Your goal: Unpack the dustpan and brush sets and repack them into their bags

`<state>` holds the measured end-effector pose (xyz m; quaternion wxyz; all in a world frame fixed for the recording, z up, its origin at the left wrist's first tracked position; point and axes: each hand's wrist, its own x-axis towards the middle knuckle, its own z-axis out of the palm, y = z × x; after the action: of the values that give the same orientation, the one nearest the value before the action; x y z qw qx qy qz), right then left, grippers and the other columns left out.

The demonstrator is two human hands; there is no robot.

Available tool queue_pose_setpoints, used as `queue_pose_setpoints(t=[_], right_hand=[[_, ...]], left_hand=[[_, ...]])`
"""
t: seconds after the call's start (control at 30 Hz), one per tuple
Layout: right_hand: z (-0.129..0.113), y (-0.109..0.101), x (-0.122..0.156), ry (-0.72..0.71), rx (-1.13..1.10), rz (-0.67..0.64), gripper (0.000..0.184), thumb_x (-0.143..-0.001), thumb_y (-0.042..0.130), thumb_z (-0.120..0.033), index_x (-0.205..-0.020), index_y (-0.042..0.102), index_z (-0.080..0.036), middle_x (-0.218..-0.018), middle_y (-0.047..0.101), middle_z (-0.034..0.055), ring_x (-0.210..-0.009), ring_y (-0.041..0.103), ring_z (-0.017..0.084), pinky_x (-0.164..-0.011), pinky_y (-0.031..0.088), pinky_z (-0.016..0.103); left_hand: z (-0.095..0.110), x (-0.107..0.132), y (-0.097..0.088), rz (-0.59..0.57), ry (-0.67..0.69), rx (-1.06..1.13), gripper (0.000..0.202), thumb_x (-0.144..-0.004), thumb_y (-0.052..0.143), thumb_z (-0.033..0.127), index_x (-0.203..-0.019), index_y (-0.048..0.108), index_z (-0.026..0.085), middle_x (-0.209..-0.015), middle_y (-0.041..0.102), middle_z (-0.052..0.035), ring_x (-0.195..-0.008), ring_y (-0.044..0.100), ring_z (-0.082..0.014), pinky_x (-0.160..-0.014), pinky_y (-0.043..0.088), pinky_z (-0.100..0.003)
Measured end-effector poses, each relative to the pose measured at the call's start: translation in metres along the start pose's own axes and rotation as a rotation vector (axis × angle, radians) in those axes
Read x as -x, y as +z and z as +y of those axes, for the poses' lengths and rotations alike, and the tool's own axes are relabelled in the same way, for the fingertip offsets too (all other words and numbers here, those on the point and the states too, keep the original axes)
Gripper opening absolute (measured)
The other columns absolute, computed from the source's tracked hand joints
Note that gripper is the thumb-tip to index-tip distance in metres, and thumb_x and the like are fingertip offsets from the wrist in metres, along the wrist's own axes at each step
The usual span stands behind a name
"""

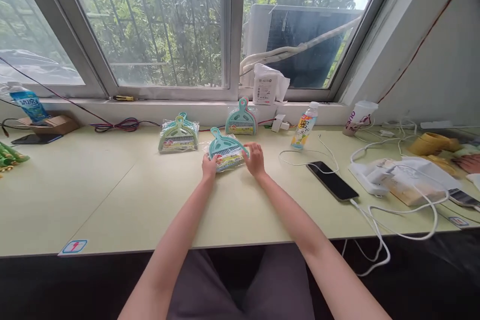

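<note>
A teal mini dustpan-and-brush set in clear plastic wrap point(226, 152) lies on the pale green table point(112, 195), straight ahead of me. My left hand point(208, 166) grips its left edge with fingers closed. My right hand point(255, 159) holds its right edge, fingers curled over the wrap. A second wrapped set point(179, 136) lies further back to the left. A third set point(241, 120) leans upright against the window ledge behind.
A black phone point(332, 180) on a white cable lies right of my hands, with a yellow drink bottle point(304, 126), a cup point(358, 118) and a white power strip point(369, 178) beyond. Another person's hand point(468, 162) rests at far right. A blue bottle point(29, 102) and cardboard box point(50, 124) stand far left.
</note>
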<state>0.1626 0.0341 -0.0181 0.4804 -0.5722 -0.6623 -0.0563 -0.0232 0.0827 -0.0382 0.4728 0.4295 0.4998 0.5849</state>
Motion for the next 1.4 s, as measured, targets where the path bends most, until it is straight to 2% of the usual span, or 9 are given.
queue_pose_setpoints(t=[0.13,0.23,0.37,0.5,0.7,0.87,1.03,1.2,1.4], right_hand=[[-0.043,-0.002,0.026,-0.216,0.047,-0.297,0.024,-0.095,0.043,-0.035,-0.092,0.062,-0.022,-0.097,0.065,0.0078,-0.098,0.054,0.024,-0.089,0.036,0.036],[-0.054,0.002,0.035,-0.194,-0.012,-0.362,0.034,-0.095,0.044,-0.039,-0.074,0.063,-0.022,-0.084,0.066,0.0066,-0.09,0.056,0.022,-0.088,0.036,0.036],[-0.043,0.007,0.029,0.068,-0.312,-0.282,0.042,-0.091,0.044,-0.051,-0.068,0.065,-0.023,-0.076,0.067,0.0048,-0.081,0.06,0.02,-0.08,0.041,0.033],[-0.03,0.009,0.019,0.392,-0.707,-0.205,0.039,-0.08,0.056,-0.058,-0.094,0.065,-0.023,-0.082,0.07,0.0031,-0.071,0.062,0.017,-0.067,0.047,0.03],[-0.024,-0.003,0.01,0.601,-0.989,-0.029,0.043,-0.07,0.072,-0.041,-0.103,0.053,-0.021,-0.086,0.07,0.0027,-0.074,0.067,0.016,-0.073,0.053,0.031],[-0.02,-0.016,0.005,0.767,-1.081,-0.127,0.05,-0.078,0.065,-0.032,-0.121,0.041,-0.025,-0.087,0.07,0.0001,-0.065,0.069,0.017,-0.065,0.057,0.033],[-0.018,-0.022,0.005,0.725,-1.074,-0.185,0.048,-0.079,0.066,-0.028,-0.121,0.044,-0.023,-0.091,0.071,0.001,-0.068,0.07,0.016,-0.069,0.059,0.034],[-0.017,-0.026,0.004,0.724,-1.067,-0.183,0.032,-0.077,0.069,-0.021,-0.103,0.052,-0.02,-0.084,0.073,0.0017,-0.073,0.07,0.017,-0.074,0.06,0.035],[-0.015,-0.034,0.0,0.704,-1.051,-0.155,0.034,-0.075,0.071,-0.017,-0.104,0.054,-0.019,-0.08,0.074,0.0022,-0.069,0.07,0.017,-0.074,0.06,0.038]], left_hand=[[0.006,0.011,0.001,-0.049,-0.025,0.166,0.031,-0.076,0.064,0.021,-0.104,0.053,0.017,-0.1,0.066,-0.0083,-0.091,0.066,-0.0216,-0.084,0.053,-0.037],[0.014,0.014,0.0,-0.073,-0.065,0.296,0.034,-0.074,0.066,0.022,-0.105,0.051,0.017,-0.096,0.066,-0.0071,-0.085,0.067,-0.0202,-0.081,0.054,-0.038],[0.024,0.015,-0.008,-0.121,-0.081,0.333,0.035,-0.071,0.068,0.024,-0.103,0.054,0.017,-0.094,0.067,-0.0059,-0.083,0.067,-0.0196,-0.079,0.055,-0.037],[0.033,0.019,-0.017,-0.301,-0.102,0.333,0.034,-0.068,0.071,0.026,-0.099,0.06,0.016,-0.094,0.069,-0.0082,-0.087,0.068,-0.023,-0.074,0.057,-0.036],[0.047,0.032,-0.02,-0.705,-0.019,0.301,0.043,-0.076,0.071,0.036,-0.115,0.06,0.019,-0.116,0.065,-0.0102,-0.109,0.062,-0.0252,-0.091,0.053,-0.04],[0.046,0.028,-0.025,-0.838,-0.089,0.198,0.044,-0.077,0.071,0.038,-0.114,0.061,0.017,-0.121,0.063,-0.0132,-0.116,0.058,-0.0278,-0.099,0.047,-0.046],[0.043,0.023,-0.032,-0.871,-0.075,0.048,0.049,-0.072,0.077,0.028,-0.117,0.059,0.022,-0.129,0.059,-0.0102,-0.117,0.057,-0.0278,-0.099,0.048,-0.049],[0.045,0.019,-0.036,-0.911,-0.117,0.006,0.047,-0.08,0.068,0.045,-0.12,0.058,0.022,-0.13,0.059,-0.0111,-0.119,0.057,-0.0272,-0.098,0.05,-0.047],[0.043,-0.002,-0.045,-0.611,-0.119,0.041,0.044,-0.09,0.052,0.049,-0.115,0.063,0.015,-0.127,0.061,-0.0159,-0.111,0.062,-0.0268,-0.093,0.052,-0.042]])
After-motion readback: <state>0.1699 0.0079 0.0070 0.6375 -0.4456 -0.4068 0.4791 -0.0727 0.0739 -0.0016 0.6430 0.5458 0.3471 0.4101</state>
